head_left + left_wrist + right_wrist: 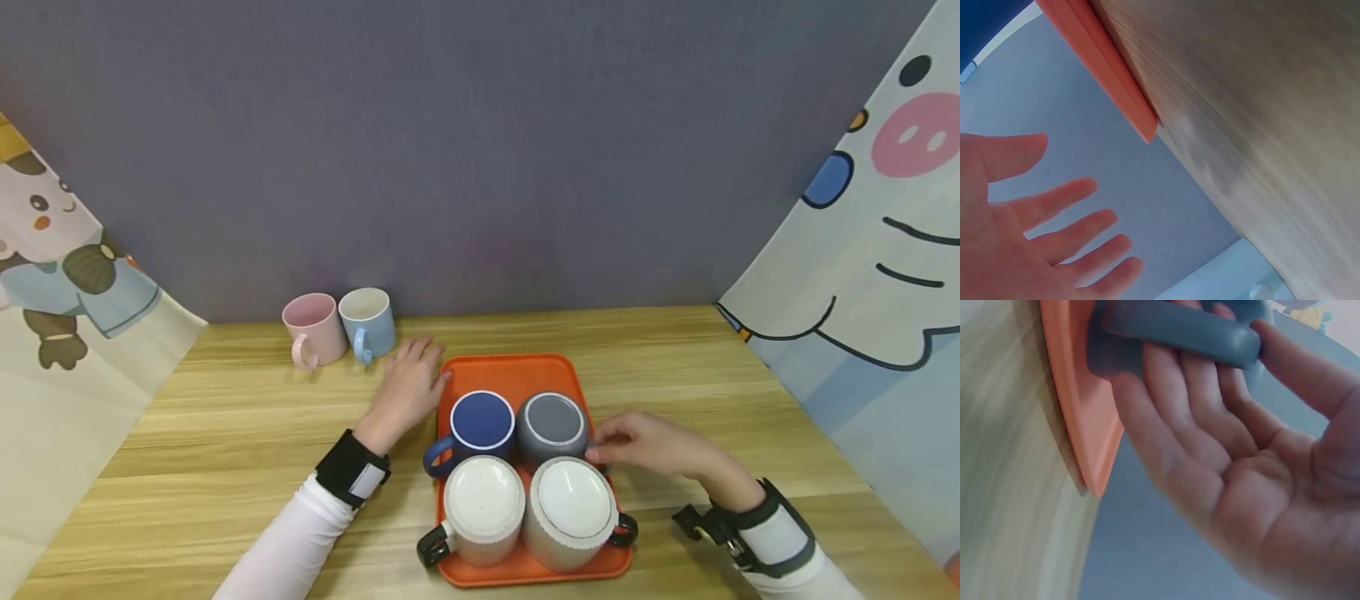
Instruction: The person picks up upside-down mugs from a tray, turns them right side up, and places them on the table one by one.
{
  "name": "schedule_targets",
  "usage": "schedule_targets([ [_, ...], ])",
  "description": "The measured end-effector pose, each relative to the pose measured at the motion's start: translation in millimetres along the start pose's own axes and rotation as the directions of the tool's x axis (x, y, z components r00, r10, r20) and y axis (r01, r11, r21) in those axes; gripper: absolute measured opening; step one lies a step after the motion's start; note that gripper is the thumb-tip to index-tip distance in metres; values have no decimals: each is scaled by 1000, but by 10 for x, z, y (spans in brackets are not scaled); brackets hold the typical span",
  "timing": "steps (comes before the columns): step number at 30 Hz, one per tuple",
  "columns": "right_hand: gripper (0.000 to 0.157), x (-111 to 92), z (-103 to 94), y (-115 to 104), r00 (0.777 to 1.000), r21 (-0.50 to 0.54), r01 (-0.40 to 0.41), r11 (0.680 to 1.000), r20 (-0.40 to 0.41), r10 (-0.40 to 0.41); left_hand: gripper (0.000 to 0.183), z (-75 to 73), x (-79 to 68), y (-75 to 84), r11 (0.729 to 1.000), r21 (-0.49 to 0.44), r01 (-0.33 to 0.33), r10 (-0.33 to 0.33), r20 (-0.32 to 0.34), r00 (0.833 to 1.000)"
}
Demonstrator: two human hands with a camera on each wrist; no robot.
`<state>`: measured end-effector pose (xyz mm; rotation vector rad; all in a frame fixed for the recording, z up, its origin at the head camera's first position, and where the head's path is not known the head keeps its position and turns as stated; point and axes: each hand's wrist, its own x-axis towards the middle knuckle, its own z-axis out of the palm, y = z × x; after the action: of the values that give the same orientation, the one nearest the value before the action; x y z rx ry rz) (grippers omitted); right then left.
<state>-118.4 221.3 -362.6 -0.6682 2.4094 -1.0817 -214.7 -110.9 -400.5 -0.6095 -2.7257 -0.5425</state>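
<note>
At the right side of an orange tray [517,373], the right hand [648,442] grips the handle [1179,330] of a gray mug [553,419]: several fingers pass through the loop, and the thumb tip meets the handle's end. The mug is inverted, base up, to the left of these fingers and within the tray's outline; whether its rim bears fully on the tray cannot be told. Just beside the tray's left rim is the left hand [405,383], fingers spread and thumb apart.

The tray also carries a navy mug [482,419], inverted next to the gray one, its handle to the left, and, in the near row, a left pale mug [484,496] and a right pale mug [574,498], both inverted, with black handles pointing outward.

Beyond the left hand, a pink mug [318,329] and a light blue mug [380,332] stand upright, side by side, on the wood-grain table [225,417]. A gray panel [480,167] backs the scene; cartoon-printed sheets [900,292] flank it.
</note>
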Motion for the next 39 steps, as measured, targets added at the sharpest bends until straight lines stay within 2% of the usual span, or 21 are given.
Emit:
schedule_targets([
  [5, 17, 25, -3, 69, 999, 97, -2, 995, 45, -2, 40, -2, 7, -3, 1000, -13, 8, -8, -1, 1000],
  [17, 23, 79, -14, 101, 994, 186, -34, 982, 111, 14, 41, -13, 11, -35, 1000, -12, 17, -17, -3, 1000],
  [23, 23, 85, -8, 113, 993, 234, -16, 972, 116, -12, 40, -29, 6, -50, 1000, -8, 11, -11, -30, 999],
  [29, 23, 69, 9, 127, 993, 268, 4, 963, 115, -36, 39, -38, -1, -43, 1000, -7, 30, -30, -10, 999],
  [39, 29, 69, -43, 127, 995, 311, -33, 950, 98, 2, 38, -64, 24, -38, 999, -26, 47, -48, -43, 998],
])
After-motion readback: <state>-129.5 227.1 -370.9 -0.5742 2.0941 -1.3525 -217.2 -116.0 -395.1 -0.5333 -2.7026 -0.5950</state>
